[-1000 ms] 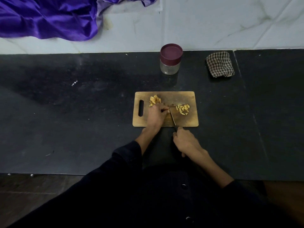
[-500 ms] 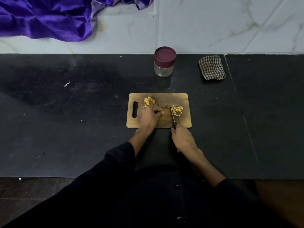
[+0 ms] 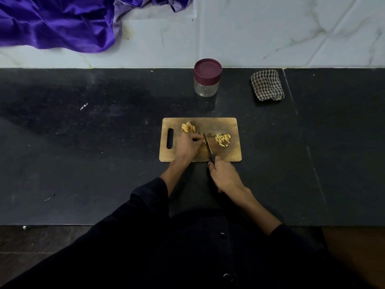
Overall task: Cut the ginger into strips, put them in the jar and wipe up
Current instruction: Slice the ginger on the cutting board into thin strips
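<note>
On a wooden cutting board [image 3: 229, 155], 2 piles of yellow ginger: uncut slices [image 3: 188, 127] at left, cut strips [image 3: 223, 139] at right. Behind stands a lidded glass jar [image 3: 206, 78]; a checked cloth [image 3: 267, 85] lies to its right.

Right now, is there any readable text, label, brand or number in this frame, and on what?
None readable. The jar and its maroon lid show no label, the knife no visible brand, and the cutting board and checked cloth carry no print.

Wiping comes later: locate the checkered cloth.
The folded brown-and-white checkered cloth lies at the black counter's far right, beside the maroon-lidded glass jar.
</note>
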`<state>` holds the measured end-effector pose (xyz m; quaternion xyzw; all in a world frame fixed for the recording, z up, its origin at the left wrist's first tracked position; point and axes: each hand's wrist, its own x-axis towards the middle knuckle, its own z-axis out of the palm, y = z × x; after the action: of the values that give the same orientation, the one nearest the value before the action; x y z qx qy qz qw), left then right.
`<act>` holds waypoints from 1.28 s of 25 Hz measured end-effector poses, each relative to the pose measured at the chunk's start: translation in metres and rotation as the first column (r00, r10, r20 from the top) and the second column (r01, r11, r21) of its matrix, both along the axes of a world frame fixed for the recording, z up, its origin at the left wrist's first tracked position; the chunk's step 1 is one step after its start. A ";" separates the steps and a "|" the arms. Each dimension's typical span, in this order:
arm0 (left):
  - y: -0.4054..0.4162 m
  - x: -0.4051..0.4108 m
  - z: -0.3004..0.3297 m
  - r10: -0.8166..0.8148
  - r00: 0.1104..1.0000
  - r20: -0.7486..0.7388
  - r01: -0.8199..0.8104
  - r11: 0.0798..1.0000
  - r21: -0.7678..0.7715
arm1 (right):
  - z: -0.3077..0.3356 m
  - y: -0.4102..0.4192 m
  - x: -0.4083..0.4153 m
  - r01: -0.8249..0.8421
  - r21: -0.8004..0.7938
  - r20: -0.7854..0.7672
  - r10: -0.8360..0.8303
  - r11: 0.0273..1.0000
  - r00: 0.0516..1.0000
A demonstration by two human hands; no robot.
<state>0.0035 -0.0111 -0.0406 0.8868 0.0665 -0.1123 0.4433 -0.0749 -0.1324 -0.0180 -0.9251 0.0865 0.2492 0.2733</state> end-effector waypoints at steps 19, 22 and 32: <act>-0.001 -0.001 -0.002 0.017 0.999 0.040 -0.018 1.000 0.019 | -0.007 -0.001 -0.009 -0.005 -0.052 -0.049 0.002 0.999 0.999; -0.001 -0.001 0.000 0.013 0.999 0.043 -0.014 1.000 0.021 | -0.006 -0.008 -0.007 0.053 -0.048 -0.013 -0.054 0.997 0.998; 0.004 -0.001 -0.003 -0.018 1.000 0.008 0.018 1.000 -0.002 | 0.002 0.002 -0.003 0.007 0.004 0.015 -0.007 1.000 1.000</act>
<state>0.0020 -0.0073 -0.0439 0.8873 0.0568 -0.1130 0.4435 -0.0779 -0.1308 -0.0163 -0.9261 0.0870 0.2413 0.2768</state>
